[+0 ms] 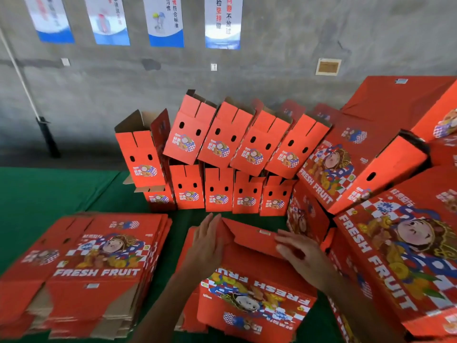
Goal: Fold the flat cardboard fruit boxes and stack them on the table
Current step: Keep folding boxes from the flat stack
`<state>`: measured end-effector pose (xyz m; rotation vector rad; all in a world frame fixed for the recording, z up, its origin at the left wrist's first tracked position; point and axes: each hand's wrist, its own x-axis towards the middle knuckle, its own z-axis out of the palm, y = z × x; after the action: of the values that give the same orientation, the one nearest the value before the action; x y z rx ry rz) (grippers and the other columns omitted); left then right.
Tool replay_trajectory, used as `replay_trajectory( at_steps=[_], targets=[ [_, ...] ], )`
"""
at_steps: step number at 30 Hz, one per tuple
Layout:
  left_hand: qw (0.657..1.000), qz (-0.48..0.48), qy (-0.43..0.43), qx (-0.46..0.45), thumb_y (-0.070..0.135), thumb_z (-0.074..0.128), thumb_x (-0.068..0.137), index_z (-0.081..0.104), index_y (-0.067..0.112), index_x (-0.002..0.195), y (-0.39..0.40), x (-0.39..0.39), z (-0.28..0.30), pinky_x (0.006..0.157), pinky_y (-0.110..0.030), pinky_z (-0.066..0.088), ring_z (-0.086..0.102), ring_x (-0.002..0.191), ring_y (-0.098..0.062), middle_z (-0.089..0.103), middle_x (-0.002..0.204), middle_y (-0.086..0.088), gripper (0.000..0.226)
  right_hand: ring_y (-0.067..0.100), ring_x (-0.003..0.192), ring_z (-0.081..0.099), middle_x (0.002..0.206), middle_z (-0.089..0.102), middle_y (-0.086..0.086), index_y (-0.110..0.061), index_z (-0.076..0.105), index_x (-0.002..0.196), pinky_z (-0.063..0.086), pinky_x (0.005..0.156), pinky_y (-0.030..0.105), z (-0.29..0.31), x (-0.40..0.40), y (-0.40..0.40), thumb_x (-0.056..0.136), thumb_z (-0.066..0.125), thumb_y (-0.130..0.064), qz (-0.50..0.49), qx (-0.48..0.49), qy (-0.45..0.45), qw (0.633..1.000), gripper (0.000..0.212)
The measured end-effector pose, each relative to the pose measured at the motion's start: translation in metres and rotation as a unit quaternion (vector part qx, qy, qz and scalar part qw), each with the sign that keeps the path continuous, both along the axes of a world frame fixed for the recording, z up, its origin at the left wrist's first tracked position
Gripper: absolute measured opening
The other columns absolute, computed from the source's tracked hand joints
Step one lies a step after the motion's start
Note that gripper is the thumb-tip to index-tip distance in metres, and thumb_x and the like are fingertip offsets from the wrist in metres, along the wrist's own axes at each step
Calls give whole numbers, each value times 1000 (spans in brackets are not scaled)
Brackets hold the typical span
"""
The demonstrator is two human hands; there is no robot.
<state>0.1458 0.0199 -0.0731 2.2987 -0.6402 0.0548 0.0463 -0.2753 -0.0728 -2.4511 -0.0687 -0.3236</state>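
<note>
We work at a desk (49,191) covered in green cloth, set against a grey concrete wall (284,60) where four posters (222,21) hang at twelve o'clock. A pale pole (22,78) leans at ten o'clock, ending in a dark foot.

At six o'clock lies the box being folded (254,293), red, its "FRESH FRUIT" print upside down to us. Our left hand (206,243) lies flat with straight fingers on its far left flap; our right hand (303,253), fingers spread and relaxed, presses the long flap (249,233) at the far edge. Neither grips anything.

At eight o'clock sits the stack of flat boxes (99,263), brown edges showing at the near side. At twelve o'clock, two rows of folded boxes (222,174) stand by the wall, the upper row tilted rightward on the lower. From two to four o'clock, larger folded boxes (395,243) pile up, crowding just beside our right hand.
</note>
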Motion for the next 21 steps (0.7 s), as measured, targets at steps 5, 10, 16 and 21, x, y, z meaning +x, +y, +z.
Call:
replay_trajectory(
  at_steps=[5,10,16,21],
  targets=[
    [997,-42,12,65,64,26,101,37,46,153,-10,-1,-7,119,-51,34,25,152,-21,-5,171,12,56,8,126,51,142,52,-12,-36,43,147,45,107,35,12,16,4,88,69,-62,-28,-81,108,991,69],
    [994,-55,4,91,71,35,99,62,48,133,-8,6,-13,111,-47,46,34,148,-13,-5,167,27,50,18,136,39,148,42,-4,-35,26,155,31,114,37,-5,28,20,95,56,-60,-81,-264,60,959,72],
    [994,-54,-1,100,65,37,100,39,49,152,-7,10,-14,114,-46,44,26,152,-15,-6,168,25,54,22,132,50,139,58,1,-21,55,139,40,111,40,-8,9,13,101,29,-63,-198,34,-22,979,63],
    [994,-25,34,103,59,38,103,20,39,161,-6,18,-15,116,-45,35,28,152,-25,-9,171,9,64,38,121,60,130,64,17,-10,59,133,46,108,46,-16,-14,-5,106,27,-61,-336,364,209,843,66]
  ],
)
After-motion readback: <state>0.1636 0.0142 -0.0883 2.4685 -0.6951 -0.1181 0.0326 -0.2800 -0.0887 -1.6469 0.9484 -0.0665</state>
